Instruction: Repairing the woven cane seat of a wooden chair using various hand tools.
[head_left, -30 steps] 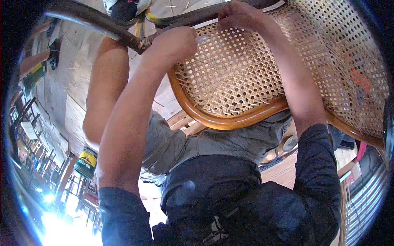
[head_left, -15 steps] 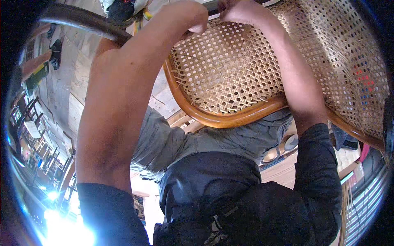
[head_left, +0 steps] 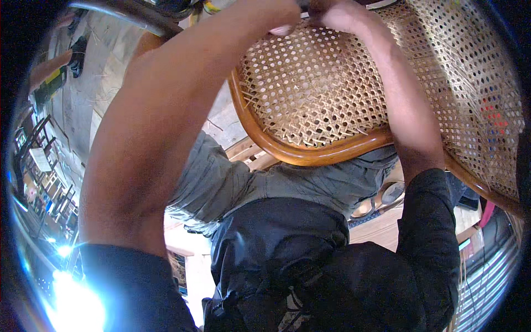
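Note:
A woven cane panel [head_left: 315, 83] fills a curved, varnished wooden frame [head_left: 310, 157] that rests over my lap. Loose cane ends stick up along its near edge. My left hand [head_left: 285, 16] is curled at the panel's far side, mostly cut off by the top of the view. Close beside it, my right hand [head_left: 343, 15] bends inward with its fingers closed. What the two hands grip is hidden there. My forearms reach across the panel from either side.
A second, larger cane panel [head_left: 470, 83] joins on the right. A dark curved wooden bar [head_left: 124, 17] crosses the upper left. Another person's shoe [head_left: 77, 55] stands on the wooden floor at left. Chairs [head_left: 41, 157] are farther off, and bright light glares at lower left.
Both hands have shifted slightly to the right along the panel's far side. My left elbow has swung outward to the left. The panel sits a little higher and farther right in view.

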